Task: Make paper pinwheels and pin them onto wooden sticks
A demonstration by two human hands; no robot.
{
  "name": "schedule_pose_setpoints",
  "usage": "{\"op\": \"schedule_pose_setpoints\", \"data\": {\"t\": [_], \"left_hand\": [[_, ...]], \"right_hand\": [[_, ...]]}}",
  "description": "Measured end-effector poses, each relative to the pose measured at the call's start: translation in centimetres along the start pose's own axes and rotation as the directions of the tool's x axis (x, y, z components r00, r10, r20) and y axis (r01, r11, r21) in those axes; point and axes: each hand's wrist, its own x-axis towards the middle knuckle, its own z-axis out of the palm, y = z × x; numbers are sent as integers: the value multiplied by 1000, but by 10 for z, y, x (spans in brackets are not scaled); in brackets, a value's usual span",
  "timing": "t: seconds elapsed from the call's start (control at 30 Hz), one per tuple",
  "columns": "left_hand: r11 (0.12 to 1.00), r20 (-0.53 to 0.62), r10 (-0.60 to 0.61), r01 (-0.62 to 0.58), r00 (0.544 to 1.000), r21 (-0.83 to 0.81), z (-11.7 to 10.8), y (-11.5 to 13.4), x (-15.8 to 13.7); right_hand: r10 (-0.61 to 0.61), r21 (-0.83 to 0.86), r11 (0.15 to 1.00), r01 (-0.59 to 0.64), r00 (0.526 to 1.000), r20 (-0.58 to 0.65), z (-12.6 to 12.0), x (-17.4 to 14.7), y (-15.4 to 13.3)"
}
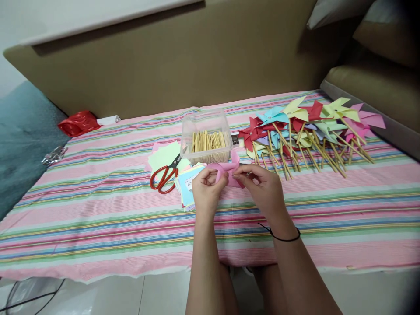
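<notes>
A pink paper pinwheel with folded-in blades is held up in front of me, over the near middle of the striped cloth. My left hand pinches its left side between thumb and fingers. At its centre, the closed fingertips of my right hand meet the paper; whatever tiny piece they may hold is too small to make out. A black cord circles my right wrist. Just behind the pinwheel is a clear plastic box of short wooden sticks. No stick shows on this pinwheel.
Scissors with red handles lie on pale green paper sheets, beside a stack of coloured paper squares. Many finished pinwheels on sticks are heaped at the right. A red plastic bag sits far left on the striped cloth.
</notes>
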Motion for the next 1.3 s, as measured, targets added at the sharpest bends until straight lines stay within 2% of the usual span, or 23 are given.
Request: {"op": "schedule_pose_setpoints", "data": {"t": [0.13, 0.23, 0.33, 0.47, 0.93, 1.3], "left_hand": [[1000, -15, 26, -26, 1000, 14, -1, -1, 0], [999, -28, 30, -30, 999, -11, -1, -2, 1], [999, -19, 33, -34, 999, -20, -1, -2, 1], [999, -10, 43, -43, 999, -10, 0, -2, 1], [997, 35, 56, -58, 998, 42, -1, -4, 0], [998, 34, 60, -60, 998, -6, 3, -1, 0]], "right_hand": [[-80, -8, 997, 81, 997, 8, 1, 1, -1], [-97, -40, 995, 95, 994, -41, 4, 1, 3], [-47, -71, 997, 41, 995, -82, 7, 1, 7], [19, -39, 999, -22, 998, -59, 6, 1, 10], [80, -17, 997, -81, 996, -43, 3, 2, 12], [156, 129, 980, -152, 988, -21, 6, 2, 16]]}}
